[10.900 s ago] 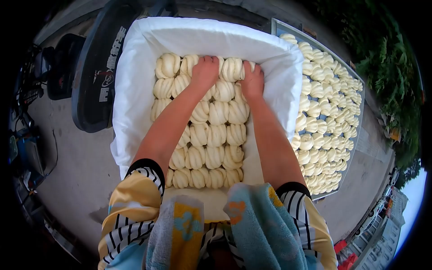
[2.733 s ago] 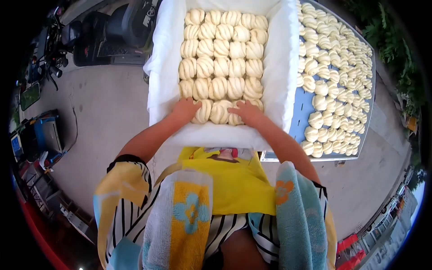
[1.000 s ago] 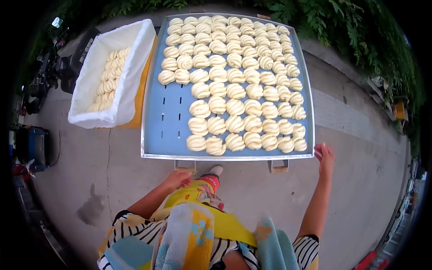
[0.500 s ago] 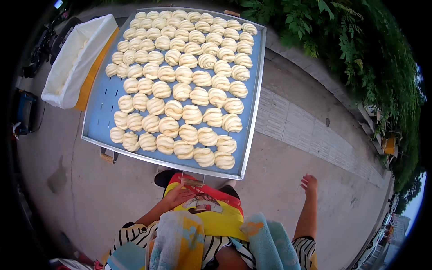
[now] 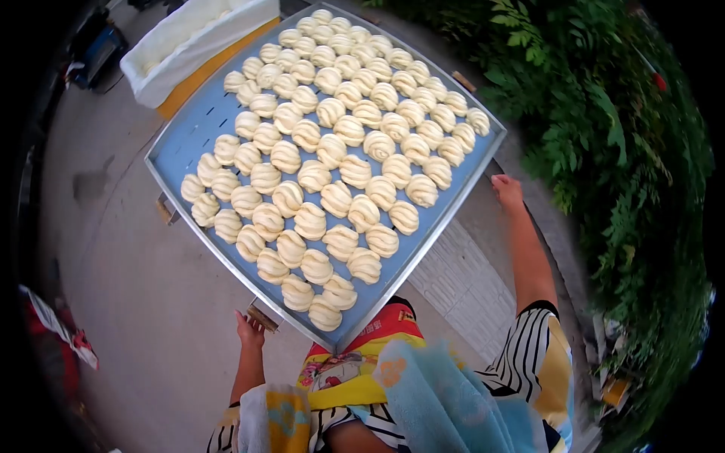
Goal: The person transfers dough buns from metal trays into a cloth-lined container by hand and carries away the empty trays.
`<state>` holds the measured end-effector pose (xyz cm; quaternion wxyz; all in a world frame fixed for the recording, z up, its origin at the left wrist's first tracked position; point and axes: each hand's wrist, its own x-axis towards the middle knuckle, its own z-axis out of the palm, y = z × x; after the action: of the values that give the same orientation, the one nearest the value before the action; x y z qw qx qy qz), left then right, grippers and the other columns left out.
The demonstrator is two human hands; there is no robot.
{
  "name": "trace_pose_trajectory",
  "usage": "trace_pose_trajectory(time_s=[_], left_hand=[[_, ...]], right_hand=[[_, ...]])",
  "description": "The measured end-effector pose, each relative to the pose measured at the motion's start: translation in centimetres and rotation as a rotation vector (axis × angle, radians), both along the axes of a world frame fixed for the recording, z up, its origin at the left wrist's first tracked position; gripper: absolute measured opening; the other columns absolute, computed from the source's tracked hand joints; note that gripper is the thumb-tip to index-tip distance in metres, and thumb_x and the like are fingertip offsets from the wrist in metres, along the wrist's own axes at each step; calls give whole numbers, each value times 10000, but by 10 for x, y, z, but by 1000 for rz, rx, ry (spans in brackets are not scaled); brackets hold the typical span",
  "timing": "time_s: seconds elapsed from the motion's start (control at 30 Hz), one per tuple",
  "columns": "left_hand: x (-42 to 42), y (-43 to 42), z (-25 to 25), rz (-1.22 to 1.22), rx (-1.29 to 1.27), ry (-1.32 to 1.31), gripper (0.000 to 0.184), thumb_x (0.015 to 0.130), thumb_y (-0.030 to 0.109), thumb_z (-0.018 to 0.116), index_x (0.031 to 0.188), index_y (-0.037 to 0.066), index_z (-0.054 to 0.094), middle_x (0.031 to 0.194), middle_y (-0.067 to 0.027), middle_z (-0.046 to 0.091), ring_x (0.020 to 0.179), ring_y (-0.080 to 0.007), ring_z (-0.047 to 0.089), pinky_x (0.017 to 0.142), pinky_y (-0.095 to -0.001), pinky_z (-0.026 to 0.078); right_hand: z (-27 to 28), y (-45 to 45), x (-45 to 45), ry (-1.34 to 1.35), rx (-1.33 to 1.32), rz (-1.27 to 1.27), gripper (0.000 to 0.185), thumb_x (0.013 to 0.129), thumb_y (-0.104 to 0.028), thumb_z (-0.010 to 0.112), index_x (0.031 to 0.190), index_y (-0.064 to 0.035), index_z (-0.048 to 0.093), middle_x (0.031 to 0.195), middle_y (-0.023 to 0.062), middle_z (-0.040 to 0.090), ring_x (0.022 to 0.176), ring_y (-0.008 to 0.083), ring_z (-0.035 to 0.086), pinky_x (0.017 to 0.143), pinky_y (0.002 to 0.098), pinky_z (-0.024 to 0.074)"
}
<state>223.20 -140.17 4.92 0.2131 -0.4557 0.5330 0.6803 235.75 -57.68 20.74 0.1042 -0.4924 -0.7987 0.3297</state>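
Observation:
Rows of pale, swirled dough buns (image 5: 331, 151) cover most of a blue tray (image 5: 198, 140) with a metal rim. Its near corner points toward my body. My left hand (image 5: 251, 331) is at a wooden handle (image 5: 263, 318) under the tray's front-left edge, thumb and fingers apart. It looks close to or touching the handle, not wrapped round it. Just beyond the tray's right corner, my right hand (image 5: 508, 192) has its fingers curled in. Anything inside them is hidden from view.
A long bin lined with white cloth (image 5: 189, 45) stands past the tray's left edge. Another wooden handle (image 5: 464, 81) sticks out from the far-right edge. Leafy bushes (image 5: 604, 151) line the right side, beside a strip of ribbed paving (image 5: 461, 283).
In view, the tray has turned, its near corner swinging toward my body. My left hand has gone from my apron to beside the handle. My right hand has moved forward to the tray's right corner.

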Motion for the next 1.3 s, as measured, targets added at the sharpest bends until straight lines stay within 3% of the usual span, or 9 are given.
trace_pose_trajectory(time_s=[0.07,0.2,0.37,0.53,0.63,0.77,0.87,1.03,1.3], left_hand=[[-19,6,-21,7,-23,114,681,945,610,509,1292,25,467,1070,-159,630,962,-290,621,858,-457,490],[-18,30,-11,-60,-224,72,581,983,564,472,1150,12,537,906,-141,649,720,-244,643,593,-373,512],[16,51,8,-40,-360,152,450,1002,477,498,929,39,572,703,-76,595,582,-175,576,545,-318,495],[14,68,16,-14,-510,166,419,1014,447,495,888,54,568,692,-30,559,564,-133,529,529,-285,464],[13,71,22,-2,-551,157,429,1009,455,502,912,45,585,700,-19,556,568,-122,520,528,-280,453],[16,65,16,-7,-569,160,439,1006,467,500,932,45,598,713,-19,573,569,-119,529,536,-278,459],[12,74,23,-11,-597,139,453,1006,477,490,924,45,598,712,-10,569,572,-116,530,537,-282,460],[18,60,20,-78,-620,143,525,1003,475,497,1095,-27,618,912,-81,671,750,-152,624,728,-306,521],[20,59,20,-74,-588,160,539,1003,480,502,1103,-38,614,917,-64,666,745,-130,603,721,-293,508]], right_hand=[[-6,51,-57,-24,44,64,361,868,-370,683,1048,-61,729,945,130,730,889,253,689,817,366,514],[-41,153,-193,21,313,361,384,897,-389,640,1067,-54,719,1007,185,712,1005,366,660,904,429,486],[-82,267,-307,36,656,401,525,963,-425,537,1247,11,602,1128,264,660,1073,425,621,936,443,474],[-107,310,-335,-218,221,557,598,979,-506,453,1254,5,601,1115,273,661,1077,449,606,926,459,470],[-123,324,-340,-74,309,685,579,984,-504,450,1197,4,629,1047,262,682,1035,441,623,905,460,476],[-57,266,-340,-287,556,235,484,989,-426,496,1196,-13,639,1086,239,678,1033,357,645,906,427,475],[-153,397,-348,-148,289,418,464,983,-415,514,1202,-26,641,1109,242,672,1040,366,642,898,432,479],[-166,410,-348,-58,243,526,459,990,-403,517,1197,-11,639,1043,244,681,987,377,647,872,416,478],[-138,380,-339,-123,277,585,443,1008,-374,518,1227,-2,619,1030,201,690,917,283,635,845,385,473]])
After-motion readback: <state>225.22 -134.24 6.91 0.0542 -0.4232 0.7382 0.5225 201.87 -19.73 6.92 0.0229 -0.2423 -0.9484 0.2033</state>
